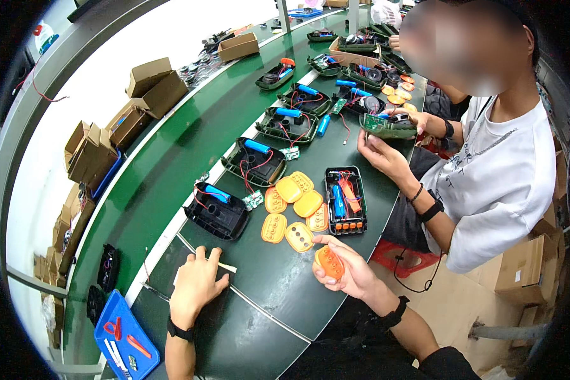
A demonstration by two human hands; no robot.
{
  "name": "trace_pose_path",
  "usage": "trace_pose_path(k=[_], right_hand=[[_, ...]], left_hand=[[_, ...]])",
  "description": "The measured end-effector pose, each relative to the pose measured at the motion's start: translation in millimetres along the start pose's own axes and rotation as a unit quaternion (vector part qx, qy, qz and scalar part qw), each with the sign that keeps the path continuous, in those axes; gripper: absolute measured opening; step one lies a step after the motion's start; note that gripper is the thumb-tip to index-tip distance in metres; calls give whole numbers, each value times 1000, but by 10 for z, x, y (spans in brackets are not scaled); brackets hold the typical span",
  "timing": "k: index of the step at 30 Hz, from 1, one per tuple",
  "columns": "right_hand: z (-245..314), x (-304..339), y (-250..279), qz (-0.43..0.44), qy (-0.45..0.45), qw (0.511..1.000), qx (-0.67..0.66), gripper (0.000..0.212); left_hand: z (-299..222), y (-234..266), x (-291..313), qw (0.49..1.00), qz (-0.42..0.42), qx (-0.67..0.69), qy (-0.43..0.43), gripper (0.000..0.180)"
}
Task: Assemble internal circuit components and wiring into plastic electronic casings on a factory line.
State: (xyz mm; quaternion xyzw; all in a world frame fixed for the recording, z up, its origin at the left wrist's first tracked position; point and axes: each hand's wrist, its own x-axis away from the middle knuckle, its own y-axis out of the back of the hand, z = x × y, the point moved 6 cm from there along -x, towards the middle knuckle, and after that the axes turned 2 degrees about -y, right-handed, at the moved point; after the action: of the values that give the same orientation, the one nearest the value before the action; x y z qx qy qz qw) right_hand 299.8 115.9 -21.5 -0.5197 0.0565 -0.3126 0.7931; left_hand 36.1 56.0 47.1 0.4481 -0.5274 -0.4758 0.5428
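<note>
My right hand (351, 272) is closed around an orange oval cover (330, 263) with small holes, held above the table. My left hand (199, 278) rests palm down over the tabletop, fingers apart. A thin pale strip (227, 267) pokes out beside its fingertips; what lies under the palm is hidden. Ahead of the hands lie several orange covers (308, 204) in a loose cluster. Right of them sits a black casing (346, 201) with a blue cell, wires and orange buttons along its near end. Another open black casing (216, 211) with a blue cell stands ahead of my left hand.
A blue tray (125, 335) with strips and red parts lies at the lower left. More open casings (287, 125) line the green table. On the right, a co-worker in a white shirt (497, 177) holds a green casing (389, 126). Cardboard boxes (90, 152) stand along the far left.
</note>
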Motion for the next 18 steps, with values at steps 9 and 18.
trace_pose_path(k=[9,18], right_hand=[[1,-11,66,73,19,997,36,30],[-107,-69,-47,11,99,987,127,52]], left_hand=[[4,-36,-14,1000,-12,-9,-8,55],[0,-46,-2,1000,-16,-5,-11,56]])
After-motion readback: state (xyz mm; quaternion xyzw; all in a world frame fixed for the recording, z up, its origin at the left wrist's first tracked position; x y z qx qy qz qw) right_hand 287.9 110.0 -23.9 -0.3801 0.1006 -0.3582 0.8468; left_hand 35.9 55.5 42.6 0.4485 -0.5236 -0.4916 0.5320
